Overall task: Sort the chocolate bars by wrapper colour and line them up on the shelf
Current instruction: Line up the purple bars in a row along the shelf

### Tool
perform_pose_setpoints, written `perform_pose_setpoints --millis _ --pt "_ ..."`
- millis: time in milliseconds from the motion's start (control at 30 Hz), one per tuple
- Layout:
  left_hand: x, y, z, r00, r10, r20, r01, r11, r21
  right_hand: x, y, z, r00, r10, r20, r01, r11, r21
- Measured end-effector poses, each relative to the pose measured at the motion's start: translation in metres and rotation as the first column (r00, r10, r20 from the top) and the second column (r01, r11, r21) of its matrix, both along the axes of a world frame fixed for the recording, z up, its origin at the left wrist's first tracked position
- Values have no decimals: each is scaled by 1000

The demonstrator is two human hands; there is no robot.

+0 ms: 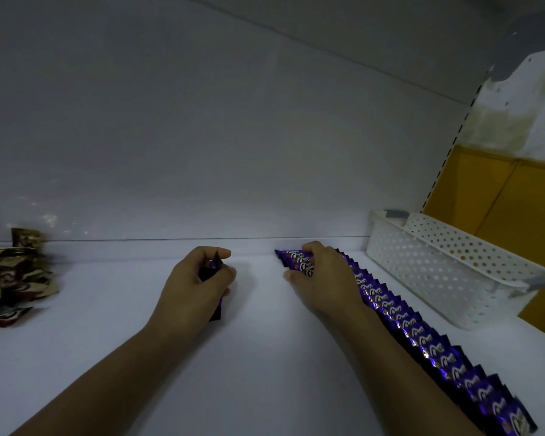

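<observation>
**DESK:** Head view, please. What have we got?

**OPERATOR:** The shelf (265, 357), seen from above my two arms. The left grip (195, 281) sits at centre, fingers curled tight round a purple bar (216, 313). I cannot tell whether it holds one wrapper or several. The right grip (321, 278), just toward 3 o'clock of it, is curled over the far end of the purple row (422, 335), with the thumb on the near side and the fingers over the top. That row runs overlapped from 5 o'clock up toward 12, beside the white basket (438, 262) at 3 o'clock.

**DESK:** And the other colour?

**OPERATOR:** There is a loose brown-and-gold pile (10, 278) at 9 o'clock, well apart from the purple. I judge it unsorted.

**DESK:** What could spoil it from here?

**OPERATOR:** The row leans bar on bar, like shingles. If my right grip presses or drags sideways, I expect the far bars to slide and the line to fan out. The right forearm lies close beside the row, so a careless pull-back could sweep wrappers toward 6 o'clock. The left grip's bar may also land crooked if I let go before it tucks against the end one.
</observation>
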State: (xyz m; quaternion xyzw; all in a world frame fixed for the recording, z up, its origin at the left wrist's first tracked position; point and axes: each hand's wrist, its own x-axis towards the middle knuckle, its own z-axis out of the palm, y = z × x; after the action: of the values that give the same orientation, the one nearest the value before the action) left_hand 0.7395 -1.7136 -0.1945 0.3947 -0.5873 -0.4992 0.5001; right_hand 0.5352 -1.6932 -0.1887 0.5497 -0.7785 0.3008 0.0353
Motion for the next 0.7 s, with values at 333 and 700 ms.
perform_pose_setpoints --millis 333,700 --pt "-4 9 -1 967 11 253 46 975 -217 50 15 32 622 526 580 -496 838 -228" --pt "-4 11 0 933 60 356 38 964 -263 41 9 29 572 461 679 -431 873 -230"
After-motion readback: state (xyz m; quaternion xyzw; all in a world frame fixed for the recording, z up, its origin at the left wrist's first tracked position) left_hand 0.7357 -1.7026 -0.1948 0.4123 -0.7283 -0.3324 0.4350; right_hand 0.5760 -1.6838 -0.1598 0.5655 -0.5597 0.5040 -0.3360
